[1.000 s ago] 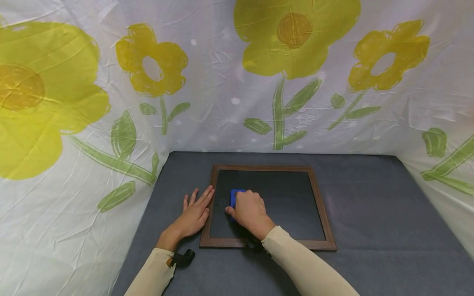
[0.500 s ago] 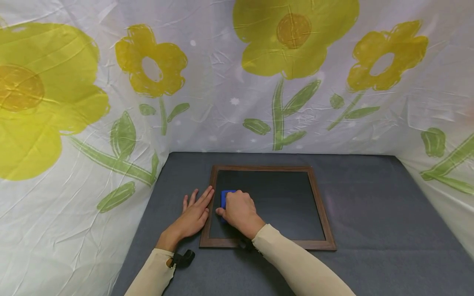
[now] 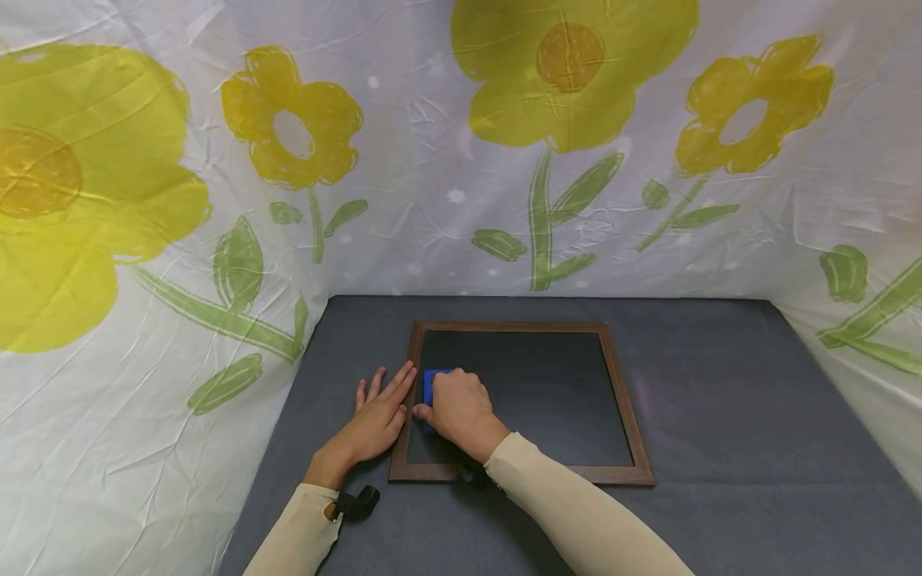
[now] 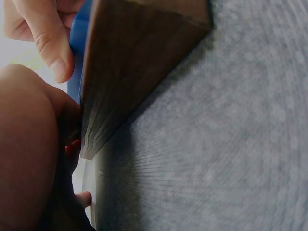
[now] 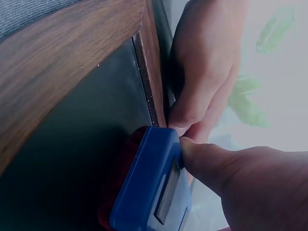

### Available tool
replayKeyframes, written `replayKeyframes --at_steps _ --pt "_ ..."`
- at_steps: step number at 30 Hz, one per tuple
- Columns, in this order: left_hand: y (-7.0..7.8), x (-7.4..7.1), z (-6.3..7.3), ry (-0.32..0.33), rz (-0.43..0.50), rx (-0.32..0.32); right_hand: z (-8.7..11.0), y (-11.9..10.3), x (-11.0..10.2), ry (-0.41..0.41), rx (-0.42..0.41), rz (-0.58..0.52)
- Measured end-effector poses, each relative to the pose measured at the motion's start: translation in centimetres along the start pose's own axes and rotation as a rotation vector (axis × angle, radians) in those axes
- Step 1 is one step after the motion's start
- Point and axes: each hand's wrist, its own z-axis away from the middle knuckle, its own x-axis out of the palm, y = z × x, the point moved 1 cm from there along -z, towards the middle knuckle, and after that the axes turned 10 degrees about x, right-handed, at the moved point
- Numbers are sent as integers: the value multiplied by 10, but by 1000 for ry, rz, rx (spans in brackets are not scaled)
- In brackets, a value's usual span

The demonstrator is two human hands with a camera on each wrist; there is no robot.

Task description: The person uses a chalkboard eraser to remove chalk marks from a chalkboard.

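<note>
A small blackboard (image 3: 547,392) in a brown wooden frame (image 3: 515,326) lies flat on the table. My right hand (image 3: 461,412) grips a blue board eraser (image 3: 428,387) close to the board's left side. In the right wrist view, the dark red felt (image 5: 118,185) under its blue body (image 5: 149,178) faces the black surface, and the thumb (image 5: 207,161) presses the casing's edge. With fingers extended, my left hand (image 3: 378,420) rests along the frame's left edge, fingertips touching the wood. The right-hand fingers beyond the eraser are mostly hidden in the head view.
Dark grey cloth (image 3: 713,416) covers the table around the board. A white curtain (image 3: 425,160) with printed yellow flowers hangs behind and at both sides. A black wrist-worn device (image 3: 358,502) sits at the left cuff.
My right hand has slid the eraser leftward over the board, toward the frame's left side. The left hand and the board have stayed where they were.
</note>
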Motion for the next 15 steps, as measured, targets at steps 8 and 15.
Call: replayKeyframes --at_steps 8,15 --pt "-1 1 0 9 -6 6 1 1 -1 -2 16 -42" --pt "-1 1 0 8 -6 3 2 1 -2 1 28 -72"
